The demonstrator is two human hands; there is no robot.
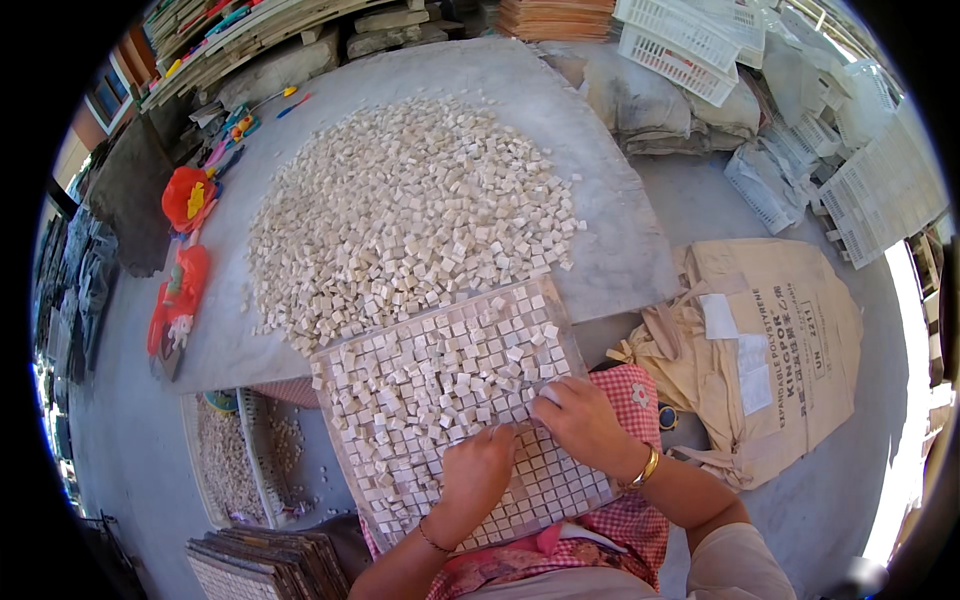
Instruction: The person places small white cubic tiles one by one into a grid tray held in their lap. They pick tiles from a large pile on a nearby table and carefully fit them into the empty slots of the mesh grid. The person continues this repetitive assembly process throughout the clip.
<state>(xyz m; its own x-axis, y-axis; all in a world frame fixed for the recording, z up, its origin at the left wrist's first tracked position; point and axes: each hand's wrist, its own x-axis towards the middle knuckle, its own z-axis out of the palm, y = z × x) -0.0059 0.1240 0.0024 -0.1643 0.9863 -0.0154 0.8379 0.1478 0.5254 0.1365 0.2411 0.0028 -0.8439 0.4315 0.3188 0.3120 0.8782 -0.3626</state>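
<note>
Your mosaic grid tray (400, 390) sits tilted on your lap, long axis running from lower left up toward the big pile of loose stone tiles (410, 210) past your fingertips. There's open slab (610, 250) beyond your right hand (585, 420). Both hands are palm-down on the tray's near end: left hand (478, 470) curled with fingers bunched on the tiles, right pinching one small tile.

Small square tiles (400, 210): pale matt stone, rough-cut edges. Slab (610, 250) under them: grey stone, matt, dusty. Grid tray (352, 455): translucent plastic, slight sheen. Crates (680, 45): white plastic lattice. Sack (780, 340): tan woven cloth, paper labels. Lap cloth (630, 385): red-checked fabric. Bangle (648, 466): glossy yellow metal.
</note>
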